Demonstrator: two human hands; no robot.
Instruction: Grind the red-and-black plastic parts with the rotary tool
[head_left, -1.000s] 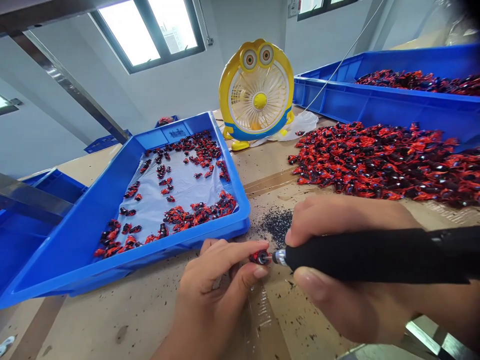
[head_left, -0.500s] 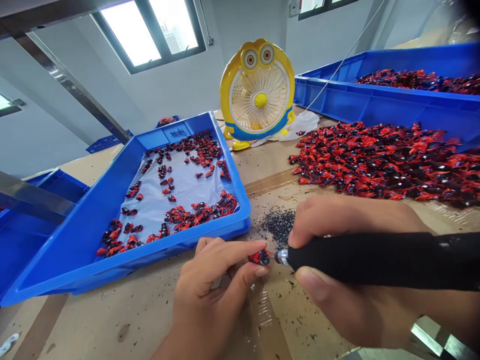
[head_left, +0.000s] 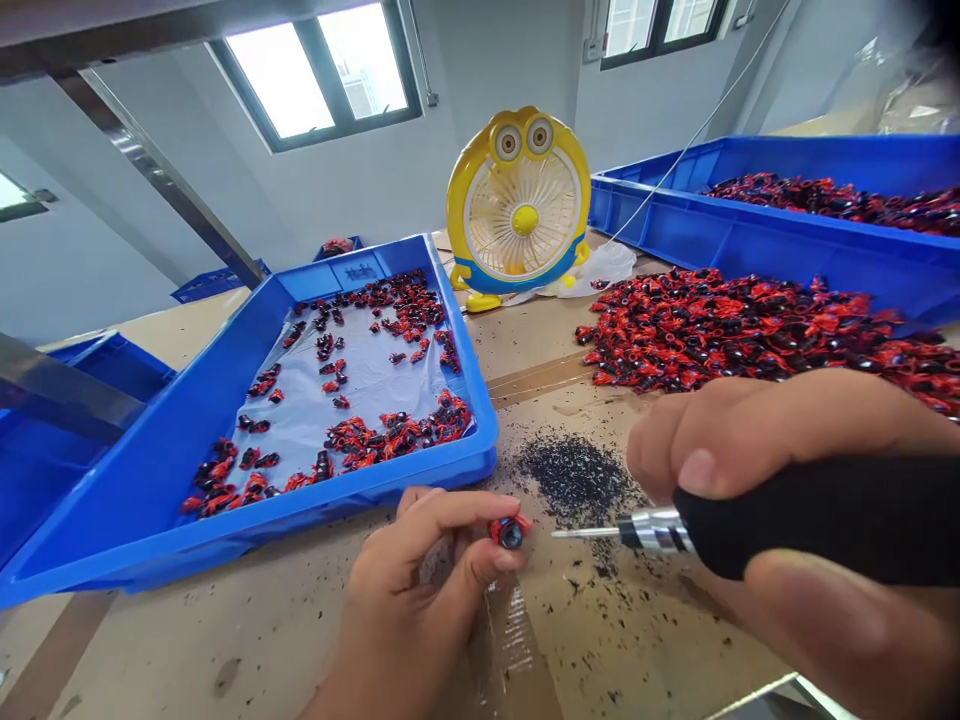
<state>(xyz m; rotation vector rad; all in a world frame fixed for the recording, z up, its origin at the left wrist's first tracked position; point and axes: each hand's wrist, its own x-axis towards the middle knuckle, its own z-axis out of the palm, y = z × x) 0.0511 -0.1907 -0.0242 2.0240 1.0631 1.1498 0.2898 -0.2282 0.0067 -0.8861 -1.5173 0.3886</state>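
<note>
Between thumb and index finger, my left hand (head_left: 431, 575) pinches a small red and black part (head_left: 509, 532), its dark round opening turned toward the right. My right hand (head_left: 795, 450) is wrapped around a black electric screwdriver (head_left: 832, 515). The tool's thin metal bit (head_left: 585, 533) points left at the part, a short gap away from it. Below and behind the bit, a heap of fine black shavings (head_left: 574, 475) lies on the brown tabletop (head_left: 360, 640).
At left, a blue tray (head_left: 484, 440) holds scattered red and black parts on a white sheet. A yellow fan (head_left: 525, 220) stands behind. To the right, a large pile of the same parts (head_left: 727, 320) lies before another blue bin (head_left: 675, 225).
My right hand has drawn the screwdriver back to the right, away from the part, so its bit now shows. My left hand keeps the part, its opening more visible.
</note>
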